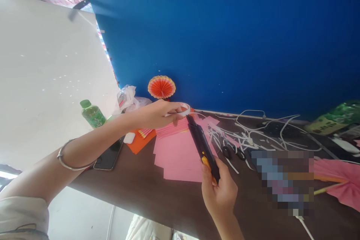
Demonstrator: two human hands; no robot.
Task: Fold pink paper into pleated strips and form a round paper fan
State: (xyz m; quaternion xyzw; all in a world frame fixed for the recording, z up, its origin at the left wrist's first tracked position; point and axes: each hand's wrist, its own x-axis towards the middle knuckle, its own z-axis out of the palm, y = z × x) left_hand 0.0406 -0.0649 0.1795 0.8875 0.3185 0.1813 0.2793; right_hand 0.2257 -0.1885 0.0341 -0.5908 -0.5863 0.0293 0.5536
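Note:
My left hand [170, 113] reaches across the table and grips a roll of white tape [185, 109] between thumb and fingers. In my right hand [219, 191] is a long black tool with yellow parts [201, 138]; its exact kind I cannot make out. The tool's far end points up at the tape roll, very close to it; whether they touch I cannot tell. Below both hands lies a stack of pink paper sheets [180, 161], with a pleated pink piece [171, 129] on its upper part. Orange paper [142, 144] lies to its left.
A folded paper fan [161, 86] stands at the back by the blue panel [225, 37]. Left are a green bottle [93, 114], a phone [108, 156] and a white case [129, 138]. Right are white strips [247, 135], scissors [233, 152], another bottle [334, 116] and a pink fan [344, 182].

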